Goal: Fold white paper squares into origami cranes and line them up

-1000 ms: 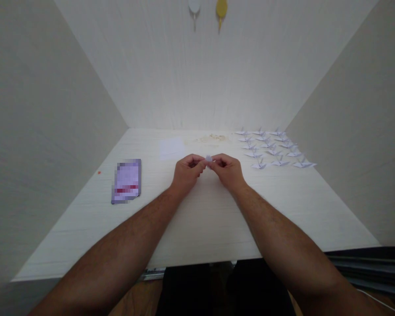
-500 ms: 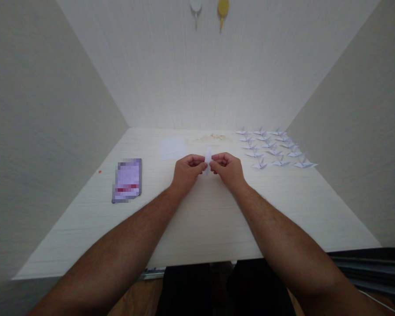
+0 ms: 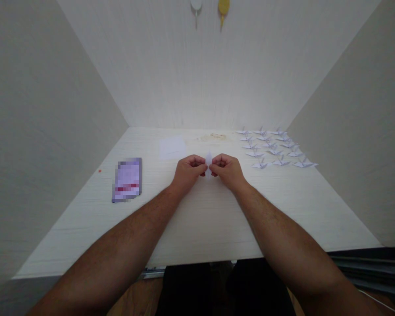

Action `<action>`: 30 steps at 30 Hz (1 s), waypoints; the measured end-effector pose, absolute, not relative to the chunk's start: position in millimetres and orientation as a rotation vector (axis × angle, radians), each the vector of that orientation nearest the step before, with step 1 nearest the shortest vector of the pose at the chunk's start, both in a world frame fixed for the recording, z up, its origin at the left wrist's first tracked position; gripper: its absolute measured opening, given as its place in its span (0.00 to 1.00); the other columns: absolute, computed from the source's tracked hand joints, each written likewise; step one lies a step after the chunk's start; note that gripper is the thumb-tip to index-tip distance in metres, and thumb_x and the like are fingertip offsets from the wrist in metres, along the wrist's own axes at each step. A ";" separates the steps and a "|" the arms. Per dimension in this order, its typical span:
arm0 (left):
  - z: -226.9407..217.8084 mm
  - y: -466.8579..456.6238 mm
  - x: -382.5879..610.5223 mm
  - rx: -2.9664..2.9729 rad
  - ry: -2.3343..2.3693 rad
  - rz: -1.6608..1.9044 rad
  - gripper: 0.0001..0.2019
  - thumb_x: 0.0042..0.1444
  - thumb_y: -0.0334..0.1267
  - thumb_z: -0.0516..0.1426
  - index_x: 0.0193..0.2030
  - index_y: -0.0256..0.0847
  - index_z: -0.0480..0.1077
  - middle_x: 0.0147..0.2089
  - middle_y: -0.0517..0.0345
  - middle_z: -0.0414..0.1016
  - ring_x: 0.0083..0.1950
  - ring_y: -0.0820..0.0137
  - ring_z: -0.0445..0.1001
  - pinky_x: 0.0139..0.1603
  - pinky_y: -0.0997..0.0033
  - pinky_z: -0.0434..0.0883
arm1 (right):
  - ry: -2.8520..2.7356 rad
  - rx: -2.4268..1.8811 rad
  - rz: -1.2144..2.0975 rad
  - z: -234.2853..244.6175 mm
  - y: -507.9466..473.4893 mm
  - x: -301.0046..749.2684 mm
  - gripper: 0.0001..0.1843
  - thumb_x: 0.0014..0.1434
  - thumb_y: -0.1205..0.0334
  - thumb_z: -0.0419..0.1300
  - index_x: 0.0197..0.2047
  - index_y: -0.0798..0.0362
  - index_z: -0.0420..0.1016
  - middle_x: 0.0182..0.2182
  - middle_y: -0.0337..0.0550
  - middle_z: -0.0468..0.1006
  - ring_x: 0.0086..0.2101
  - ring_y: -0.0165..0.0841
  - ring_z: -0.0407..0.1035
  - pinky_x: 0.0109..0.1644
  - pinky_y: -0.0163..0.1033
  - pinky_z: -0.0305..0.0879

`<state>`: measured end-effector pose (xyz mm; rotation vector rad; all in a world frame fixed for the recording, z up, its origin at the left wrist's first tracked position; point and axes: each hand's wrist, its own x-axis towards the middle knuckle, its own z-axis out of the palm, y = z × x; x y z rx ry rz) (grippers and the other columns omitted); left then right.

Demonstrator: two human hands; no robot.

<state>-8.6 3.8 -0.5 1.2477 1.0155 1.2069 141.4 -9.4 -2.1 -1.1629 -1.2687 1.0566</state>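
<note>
A small folded piece of pale lilac paper (image 3: 208, 160) stands upright between my two hands, over the middle of the white table (image 3: 197, 219). My left hand (image 3: 187, 171) pinches its left edge with curled fingers. My right hand (image 3: 228, 170) pinches its right edge the same way. Both hands hover just above the table or rest lightly on it; I cannot tell which.
Several finished paper cranes (image 3: 274, 149) lie in rows at the back right. A flat lilac sheet (image 3: 171, 147) lies behind my left hand. A purple packet (image 3: 127, 179) lies at the left. Two hooks (image 3: 209, 8) hang on the back wall. Side walls close in both sides.
The folded paper rose from a small bunched shape between my fingertips to a taller upright strip. My hands stayed in the same spot, close together.
</note>
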 end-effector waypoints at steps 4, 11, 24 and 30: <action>-3.3 5.0 -9.1 1.201 0.963 1.192 0.09 0.39 0.34 0.66 0.29 0.38 0.72 0.24 0.62 0.73 0.23 0.76 0.71 0.27 0.73 0.70 | -1.234 -1.120 1.113 -1.1 -9.6 142.0 0.08 0.42 0.62 0.66 0.27 0.52 0.71 0.18 0.33 0.72 0.20 0.27 0.67 0.24 0.32 0.61; -5.4 7.0 -9.3 1.126 0.874 1.193 0.10 0.38 0.34 0.67 0.28 0.38 0.72 0.25 0.62 0.74 0.24 0.76 0.71 0.28 0.73 0.70 | -1.252 -1.029 1.133 -3.2 -8.3 144.1 0.08 0.42 0.61 0.66 0.28 0.52 0.72 0.18 0.31 0.71 0.20 0.26 0.66 0.25 0.33 0.61; 0.5 4.6 -11.0 1.142 0.851 1.149 0.08 0.38 0.33 0.66 0.28 0.37 0.74 0.25 0.59 0.76 0.25 0.75 0.72 0.29 0.73 0.70 | -1.298 -0.961 1.206 -2.6 -7.8 147.5 0.08 0.43 0.61 0.66 0.28 0.51 0.72 0.20 0.32 0.73 0.21 0.26 0.66 0.27 0.33 0.63; 1.2 3.5 -11.3 1.133 0.817 1.136 0.08 0.38 0.33 0.67 0.28 0.36 0.75 0.25 0.59 0.76 0.25 0.74 0.73 0.29 0.73 0.70 | -1.246 -0.928 1.250 -1.9 -8.4 146.9 0.05 0.41 0.65 0.65 0.26 0.52 0.73 0.19 0.32 0.73 0.20 0.26 0.66 0.26 0.33 0.63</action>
